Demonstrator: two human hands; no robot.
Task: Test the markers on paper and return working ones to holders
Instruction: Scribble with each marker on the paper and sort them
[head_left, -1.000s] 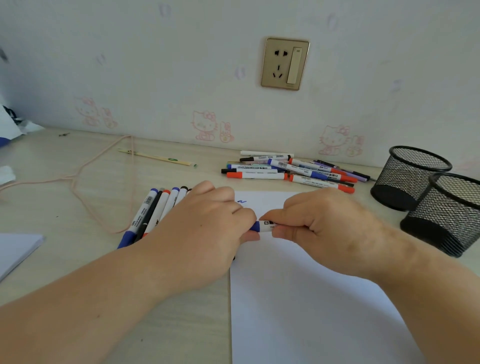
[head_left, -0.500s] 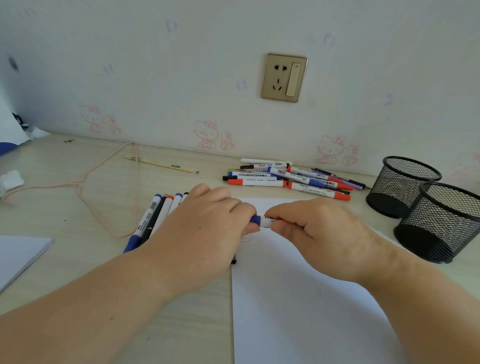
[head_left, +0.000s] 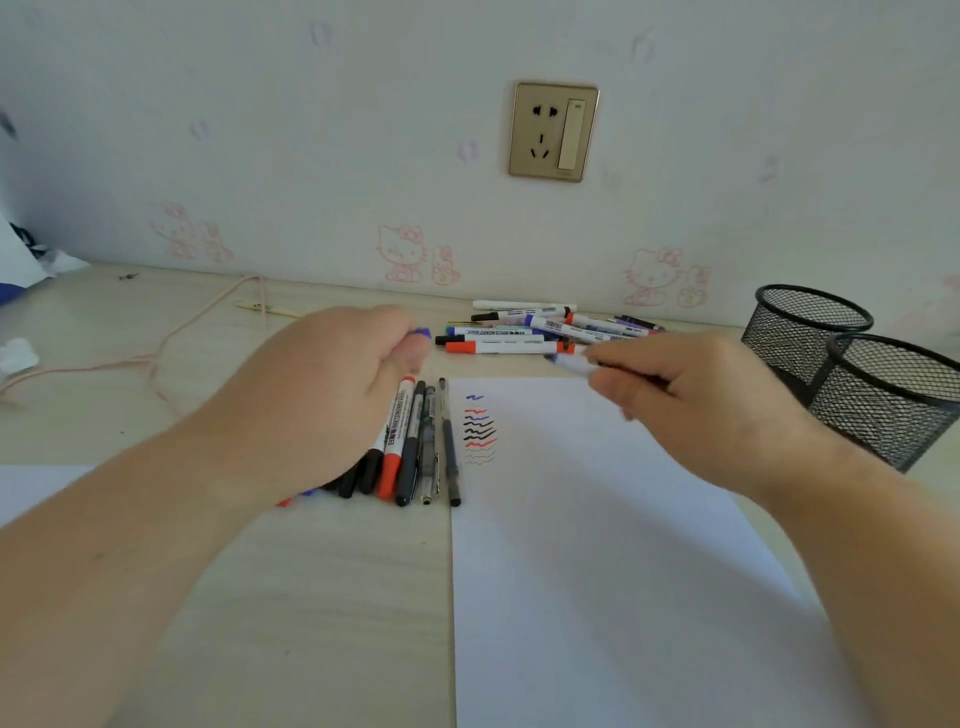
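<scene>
Right-hand (head_left: 691, 400) grip: blurred marker (head_left: 574, 364).

Two bare forearms are showing from the lower corners, with no sleeves, watch, rings or bracelets covering them. The left hand (head_left: 322, 384) and the right hand (head_left: 691, 395) are both appearing ungloved, and the fingernails that are showing on the right hand are looking short and unpainted.
</scene>
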